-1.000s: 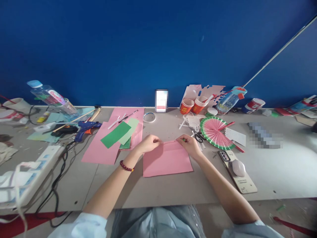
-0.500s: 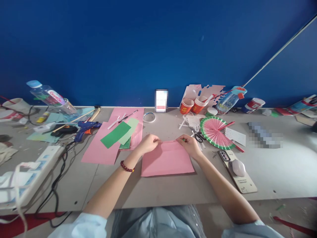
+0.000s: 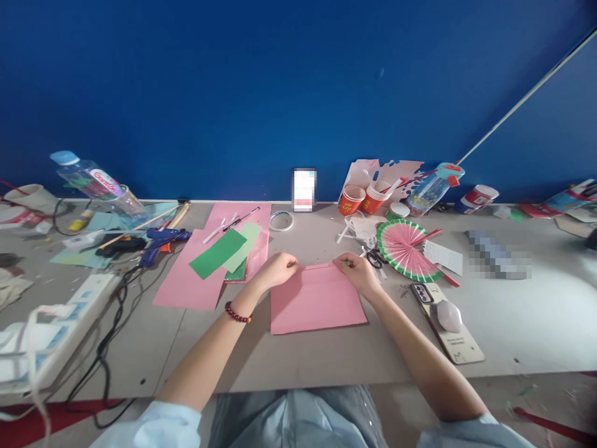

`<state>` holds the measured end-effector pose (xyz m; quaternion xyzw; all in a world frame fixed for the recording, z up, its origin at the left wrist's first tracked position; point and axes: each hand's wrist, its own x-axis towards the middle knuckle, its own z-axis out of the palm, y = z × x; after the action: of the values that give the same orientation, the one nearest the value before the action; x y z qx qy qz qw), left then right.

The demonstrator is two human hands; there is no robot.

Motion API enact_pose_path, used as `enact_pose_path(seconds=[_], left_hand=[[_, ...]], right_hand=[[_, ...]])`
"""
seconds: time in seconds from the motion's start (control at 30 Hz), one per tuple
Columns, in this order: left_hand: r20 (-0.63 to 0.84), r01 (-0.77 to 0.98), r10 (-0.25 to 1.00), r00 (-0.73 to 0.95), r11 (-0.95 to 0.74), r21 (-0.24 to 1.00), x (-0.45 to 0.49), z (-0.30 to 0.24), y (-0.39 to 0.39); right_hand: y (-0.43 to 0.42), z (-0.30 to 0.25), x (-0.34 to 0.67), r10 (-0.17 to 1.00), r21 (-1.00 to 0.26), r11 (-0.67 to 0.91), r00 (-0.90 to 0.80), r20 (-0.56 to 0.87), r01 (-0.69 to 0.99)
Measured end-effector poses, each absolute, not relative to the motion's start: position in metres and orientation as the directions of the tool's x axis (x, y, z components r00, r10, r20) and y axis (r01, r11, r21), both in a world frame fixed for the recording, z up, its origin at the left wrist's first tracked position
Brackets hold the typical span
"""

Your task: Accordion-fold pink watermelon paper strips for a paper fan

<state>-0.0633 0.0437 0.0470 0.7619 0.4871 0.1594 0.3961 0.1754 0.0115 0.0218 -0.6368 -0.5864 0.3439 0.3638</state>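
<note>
A sheet of pink paper lies on the table in front of me, with a narrow folded strip along its far edge. My left hand pinches that edge near its left corner, fingers closed. At the right corner of the same edge, my right hand grips the paper between thumb and fingers. A pair of scissors lies just beyond my right hand, among white paper scraps. Left of my left hand are a dark green paper piece and more pink paper.
A pleated watermelon-coloured paper fan and a phone lie to the right. Red paper cups stand at the back. A blue glue gun, a power strip and a plastic bottle are on the left. A tape roll lies beyond my hands.
The pink sheet has turned slightly, its near edge shifting a little to the right. Both hands keep their hold on the far edge, almost in the same place.
</note>
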Motion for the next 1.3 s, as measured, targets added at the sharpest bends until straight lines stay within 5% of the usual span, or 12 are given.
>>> enact_pose_path(seconds=[1.3], left_hand=[[-0.27, 0.519, 0.87, 0.413, 0.019, 0.855, -0.071, 0.0423, 0.0535]], right_hand=[[0.0163, 0.0147, 0.1832, 0.992, -0.846, 0.01, 0.101, 0.076, 0.534]])
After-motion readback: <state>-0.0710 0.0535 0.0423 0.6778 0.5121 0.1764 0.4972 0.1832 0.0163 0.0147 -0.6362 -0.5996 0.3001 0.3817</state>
